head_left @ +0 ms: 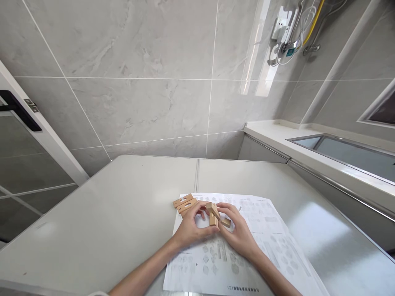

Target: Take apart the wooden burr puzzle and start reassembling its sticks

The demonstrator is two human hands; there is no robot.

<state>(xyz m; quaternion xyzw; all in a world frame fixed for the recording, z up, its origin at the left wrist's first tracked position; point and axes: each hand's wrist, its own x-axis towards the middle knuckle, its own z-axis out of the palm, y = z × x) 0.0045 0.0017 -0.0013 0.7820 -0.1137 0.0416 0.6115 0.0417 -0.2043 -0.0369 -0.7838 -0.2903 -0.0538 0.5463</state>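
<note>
Both hands meet over a printed instruction sheet [265, 230] lying on a grey table [123, 213]. My left hand [191, 227] and my right hand [236, 230] pinch a small cluster of notched wooden puzzle pieces [214, 213] between their fingertips, held just above the paper. One short piece [226, 222] sticks out by the right fingers. Two more notched wooden bars [184, 203] lie side by side on the sheet's far left corner, just beyond my left hand.
A grey tiled wall [138, 102] rises behind the table. A white counter with a sunken steel sink [348, 154] runs along the right. A glass door with a black handle [18, 111] stands at the left. A wall socket with cables [286, 28] hangs upper right.
</note>
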